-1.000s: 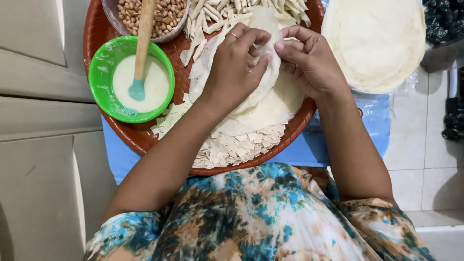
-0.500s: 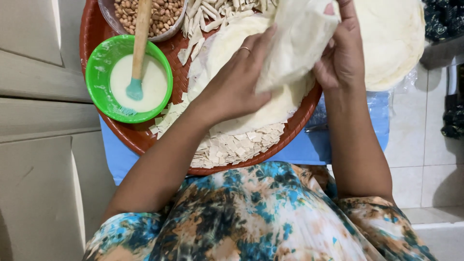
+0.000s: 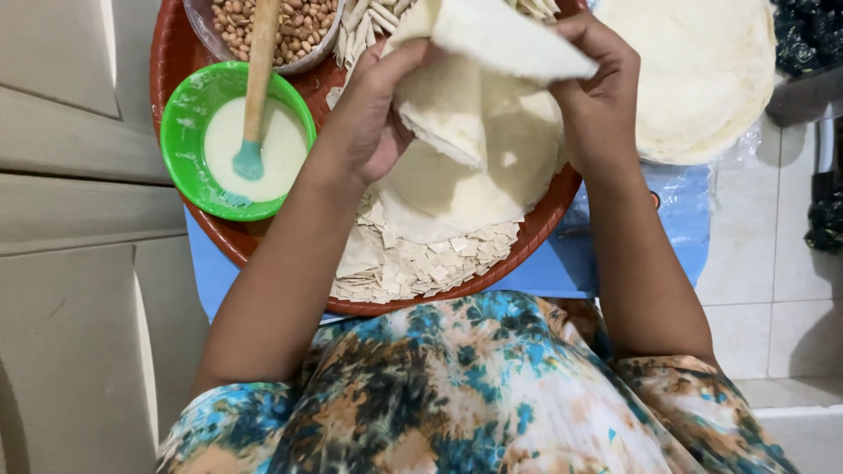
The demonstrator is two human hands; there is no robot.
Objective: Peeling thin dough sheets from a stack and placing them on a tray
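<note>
My left hand (image 3: 373, 114) and my right hand (image 3: 597, 96) hold up a thin pale pastry sheet (image 3: 474, 96) between them, folded over and lifted off the stack. More pale sheets (image 3: 439, 206) lie flat below it on a round red-brown tray (image 3: 198, 206). Small square pastry offcuts (image 3: 413, 263) are heaped at the tray's near edge. A green bowl (image 3: 189, 132) of white paste stands on the tray's left, with a wooden-handled teal brush (image 3: 253, 132) resting in it.
A clear bowl of peanuts (image 3: 299, 26) sits at the tray's far left, with cut pastry strips (image 3: 369, 22) beside it. A stack of round pale wrappers (image 3: 702, 70) lies to the right. The tray rests on a blue stool (image 3: 606, 254) over a tiled floor.
Both hands were pressing a sheet down on the stack; they have peeled it off and raised it, folded, above the tray.
</note>
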